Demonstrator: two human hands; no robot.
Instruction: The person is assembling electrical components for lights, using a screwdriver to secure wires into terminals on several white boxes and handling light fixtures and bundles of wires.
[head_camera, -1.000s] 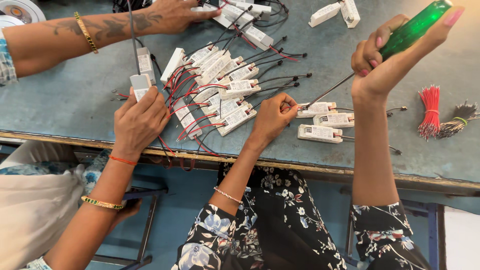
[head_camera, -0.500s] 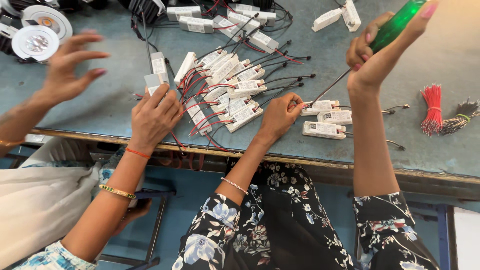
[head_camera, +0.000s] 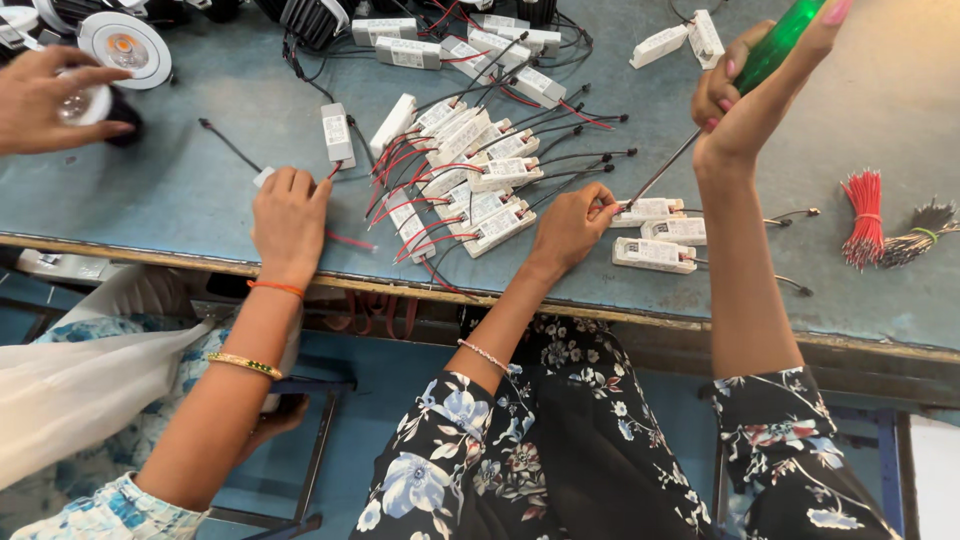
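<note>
My left hand (head_camera: 575, 225) pinches the end of a small white driver box (head_camera: 655, 210) lying on the blue-grey table (head_camera: 180, 180). My right hand (head_camera: 740, 95) is raised above it, shut on a green-handled screwdriver (head_camera: 775, 50). The screwdriver's thin shaft slants down so that its tip meets the box beside my left fingers. Two more white driver boxes (head_camera: 655, 255) lie just in front of it.
A pile of white driver boxes with red and black leads (head_camera: 470, 170) lies left of my hand. A co-worker's hand (head_camera: 290, 215) rests on the table; their other hand (head_camera: 50, 95) grips a round lamp. A white round lamp (head_camera: 125, 45) sits far left. Red (head_camera: 865, 215) and dark (head_camera: 915, 240) wire bundles lie right.
The co-worker's far arm pulled back from the pile to the left and took hold of a round lamp. Their near hand settled flat on the table. My own hands barely moved.
</note>
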